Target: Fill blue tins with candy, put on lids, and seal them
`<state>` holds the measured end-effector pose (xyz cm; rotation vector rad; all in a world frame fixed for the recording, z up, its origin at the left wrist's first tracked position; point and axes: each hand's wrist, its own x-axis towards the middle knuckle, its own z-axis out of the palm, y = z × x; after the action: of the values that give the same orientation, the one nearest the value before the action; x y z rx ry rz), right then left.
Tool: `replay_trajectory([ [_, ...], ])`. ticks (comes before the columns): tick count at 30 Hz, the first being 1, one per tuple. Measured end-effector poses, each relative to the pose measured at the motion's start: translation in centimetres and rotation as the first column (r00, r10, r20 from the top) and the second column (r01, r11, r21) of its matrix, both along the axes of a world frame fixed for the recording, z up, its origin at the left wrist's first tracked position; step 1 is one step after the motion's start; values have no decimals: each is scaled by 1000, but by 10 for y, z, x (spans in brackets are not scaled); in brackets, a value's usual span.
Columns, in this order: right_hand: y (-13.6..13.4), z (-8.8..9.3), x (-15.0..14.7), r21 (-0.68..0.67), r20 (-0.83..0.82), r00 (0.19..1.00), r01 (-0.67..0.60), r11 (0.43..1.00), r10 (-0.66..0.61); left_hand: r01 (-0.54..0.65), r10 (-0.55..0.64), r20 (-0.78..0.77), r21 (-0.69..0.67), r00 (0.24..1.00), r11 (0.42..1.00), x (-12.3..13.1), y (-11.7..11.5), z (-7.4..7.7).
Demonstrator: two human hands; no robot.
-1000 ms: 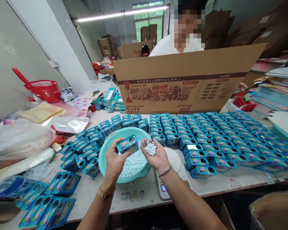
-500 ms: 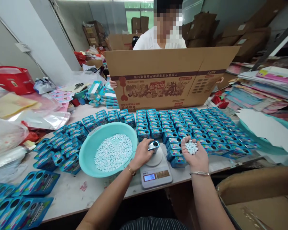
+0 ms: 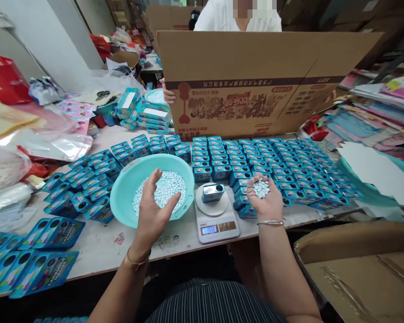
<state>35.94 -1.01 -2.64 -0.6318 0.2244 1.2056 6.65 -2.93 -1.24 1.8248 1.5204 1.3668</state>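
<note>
Left hand (image 3: 153, 211) is held open and empty, fingers spread, above the near rim of the teal basin (image 3: 121, 197). Right hand (image 3: 265, 202) is cupped palm-up, and a heap of white tablets (image 3: 261, 188) is carried in it. Between the hands, a blue tin (image 3: 212, 192) is set on the scale (image 3: 218, 226) on the table (image 3: 97, 251). Rows of tins (image 3: 289, 161) are ranged behind.

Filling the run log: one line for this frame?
left hand: open over basin | right hand: palm-up, cupping candies | tin: on scale
</note>
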Motion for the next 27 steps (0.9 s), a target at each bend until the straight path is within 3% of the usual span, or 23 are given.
replay_trajectory([
  [7,-1,8,-7,3,-32,999,12,1000,-12,83,-84,-30,-13,996,996,6,2,-21],
  [16,-7,-1,1,66,54,998,13,998,-16,321,-314,-212,-1,926,947,59,24,-37],
  [21,-8,-2,-2,62,35,999,-17,998,15,304,-310,-358,-75,881,950,80,35,-43],
  [27,-5,6,-13,98,-51,988,-139,986,144,268,-325,-585,-185,743,945,97,42,-53],
])
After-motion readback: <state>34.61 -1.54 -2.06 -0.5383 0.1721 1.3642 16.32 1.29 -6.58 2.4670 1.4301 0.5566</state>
